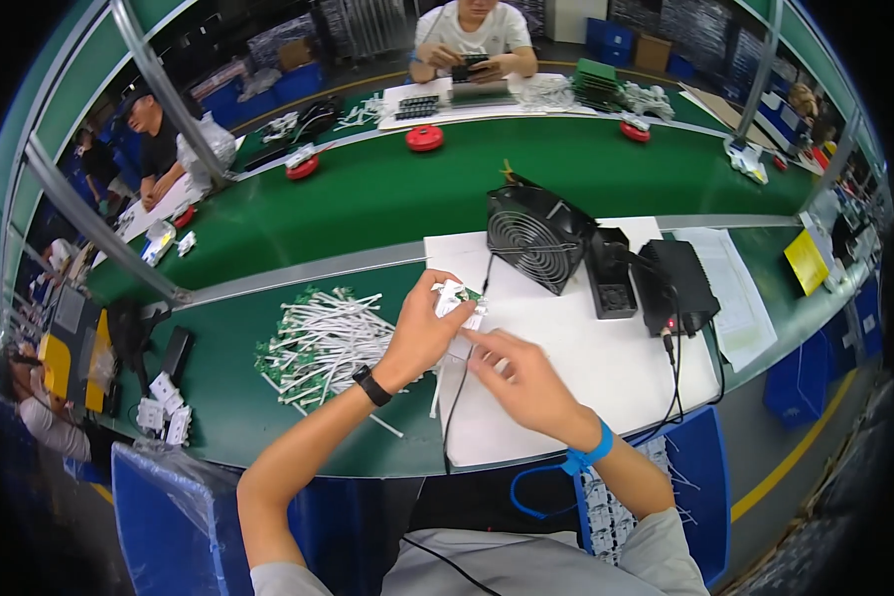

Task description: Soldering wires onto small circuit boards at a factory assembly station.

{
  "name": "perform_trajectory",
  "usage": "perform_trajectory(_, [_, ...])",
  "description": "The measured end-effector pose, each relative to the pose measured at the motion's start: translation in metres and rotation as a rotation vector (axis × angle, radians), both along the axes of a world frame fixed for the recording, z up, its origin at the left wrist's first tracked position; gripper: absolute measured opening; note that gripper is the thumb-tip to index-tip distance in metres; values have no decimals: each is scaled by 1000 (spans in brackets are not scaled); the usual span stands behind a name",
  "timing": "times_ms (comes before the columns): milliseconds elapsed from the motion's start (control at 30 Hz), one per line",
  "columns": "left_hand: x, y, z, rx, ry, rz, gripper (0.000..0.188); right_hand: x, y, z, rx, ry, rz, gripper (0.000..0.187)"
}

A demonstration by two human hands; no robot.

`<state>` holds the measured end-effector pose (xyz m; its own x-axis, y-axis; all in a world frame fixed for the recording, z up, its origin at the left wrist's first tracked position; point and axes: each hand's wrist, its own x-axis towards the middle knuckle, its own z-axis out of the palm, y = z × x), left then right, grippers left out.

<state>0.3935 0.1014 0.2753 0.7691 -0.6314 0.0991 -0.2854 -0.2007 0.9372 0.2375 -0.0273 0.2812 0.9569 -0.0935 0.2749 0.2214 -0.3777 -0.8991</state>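
My left hand (419, 333) is raised over the white mat (576, 368) and grips a small green circuit board with white cables (457, 297) between thumb and fingers. A black band sits on that wrist. My right hand (517, 377) lies just right of it, fingers spread and pointing toward the board, close to its white cable; a blue strap circles that wrist. A heap of similar white-cabled boards (323, 343) lies on the green bench to the left of my left hand.
A black fan (536, 236), a small black holder (611, 273) and a black power unit (675, 288) stand at the mat's far side. Blue bins (174, 517) sit below the bench edge. Other people work across the green conveyor (387, 194), among red discs and trays.
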Motion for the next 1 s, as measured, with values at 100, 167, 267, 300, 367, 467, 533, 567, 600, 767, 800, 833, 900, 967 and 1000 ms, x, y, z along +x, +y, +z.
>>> perform_trajectory(100, [-2, -15, -7, -33, -21, -68, 31, -14, -37, -25, 426, -63, -467, 26])
perform_trajectory(167, [-6, -21, -13, -42, 89, -123, 28, -16, -72, -41, 649, 30, -671, 35])
perform_trajectory(267, [-15, -30, -24, 25, -21, -241, 26, -10, -115, -56, 625, -136, -841, 46])
perform_trajectory(300, [-18, -34, -27, 46, -78, -282, 26, -3, -128, -58, 524, -246, -853, 45])
perform_trajectory(367, [-24, -40, -34, 77, -36, -363, 27, 12, -149, -60, 369, -426, -893, 43])
perform_trajectory(467, [-33, -47, -43, 159, 15, -436, 29, 18, -173, -56, -102, -174, -987, 30])
perform_trajectory(533, [-37, -48, -47, 189, 1, -458, 29, 15, -178, -56, -227, -147, -973, 18])
perform_trajectory(567, [-40, -48, -48, 208, 16, -469, 29, 13, -181, -56, -245, -107, -973, 13])
perform_trajectory(600, [-41, -48, -50, 184, 15, -478, 31, 13, -182, -56, -304, -113, -979, 15])
perform_trajectory(767, [-43, -46, -46, 229, -83, -462, 33, 17, -184, -59, -376, -219, -975, 19])
perform_trajectory(800, [-42, -47, -44, 281, -74, -457, 33, 17, -181, -61, -402, -220, -981, 19])
perform_trajectory(833, [-41, -47, -43, 321, -97, -450, 35, 18, -177, -63, -372, -201, -996, 19])
perform_trajectory(900, [-39, -49, -40, 431, -123, -431, 38, 20, -171, -65, -327, -205, -1005, 19])
perform_trajectory(967, [-39, -50, -40, 342, -260, -400, 44, 23, -167, -67, -293, -245, -989, 19])
perform_trajectory(1000, [-39, -49, -42, 331, -323, -389, 48, 24, -165, -68, -299, -282, -984, 18])
